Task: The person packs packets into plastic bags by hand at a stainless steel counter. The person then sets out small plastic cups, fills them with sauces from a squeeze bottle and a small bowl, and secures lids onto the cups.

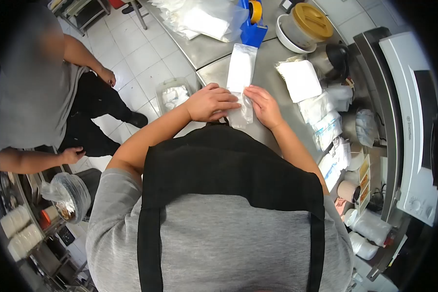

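Note:
A narrow clear plastic bag (pixel 241 68) with a flat white folded piece inside lies lengthwise on the steel table, its loose clear end toward my body. My left hand (pixel 213 103) grips that end from the left, fingers closed together over the plastic. On the opposite edge, my right hand (pixel 264 106) holds the bag with its fingertips; the thumb is largely hidden. A blue tape dispenser (pixel 252 35) with a yellow-orange roll stands just beyond the bag's far end.
A pile of plastic-wrapped white packs (pixel 199 19) lies at the far left of the table. At right are a stack of white sheets (pixel 301 80) and a tub with a yellow lid (pixel 310 22). A bin (pixel 174 95) stands below the left edge; another person (pixel 39 92) stands left.

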Available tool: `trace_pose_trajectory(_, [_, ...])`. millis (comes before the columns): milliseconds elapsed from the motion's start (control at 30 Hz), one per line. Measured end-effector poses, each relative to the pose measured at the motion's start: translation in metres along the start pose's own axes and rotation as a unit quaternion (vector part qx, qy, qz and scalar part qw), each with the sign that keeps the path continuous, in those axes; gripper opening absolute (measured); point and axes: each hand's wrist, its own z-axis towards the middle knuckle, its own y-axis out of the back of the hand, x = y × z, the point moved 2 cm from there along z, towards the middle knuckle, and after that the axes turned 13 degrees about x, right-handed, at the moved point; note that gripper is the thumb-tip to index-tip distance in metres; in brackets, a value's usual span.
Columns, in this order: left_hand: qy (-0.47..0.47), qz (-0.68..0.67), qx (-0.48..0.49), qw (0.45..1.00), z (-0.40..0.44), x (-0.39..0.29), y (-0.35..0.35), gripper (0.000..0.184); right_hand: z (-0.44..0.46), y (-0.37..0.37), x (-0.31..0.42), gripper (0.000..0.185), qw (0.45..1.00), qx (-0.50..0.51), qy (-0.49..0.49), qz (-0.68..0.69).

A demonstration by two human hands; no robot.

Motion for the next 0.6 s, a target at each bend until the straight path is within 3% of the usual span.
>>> trace_pose_trajectory(233, [-0.032,0.062,-0.044,0.997,0.017,0.012,-0.001,0.036,-0.002,0.003,0.001,0.036,1.0,-0.006,-0.012,0.023])
trace_pose_trajectory(333, [0.003,0.035,-0.063,0.997,0.014,0.014,-0.008,0.03,-0.003,0.003,0.001,0.035,0.999,-0.038,0.0,0.038])
trace_pose_trajectory(433, [0.027,0.013,-0.1,0.995,0.014,0.011,-0.009,0.031,-0.003,0.007,0.005,0.033,0.999,-0.027,0.016,0.006])
trace_pose_trajectory(600, [0.045,-0.032,-0.082,0.995,0.013,0.005,0.001,0.037,-0.018,0.006,0.016,0.027,1.0,0.0,0.011,0.008])
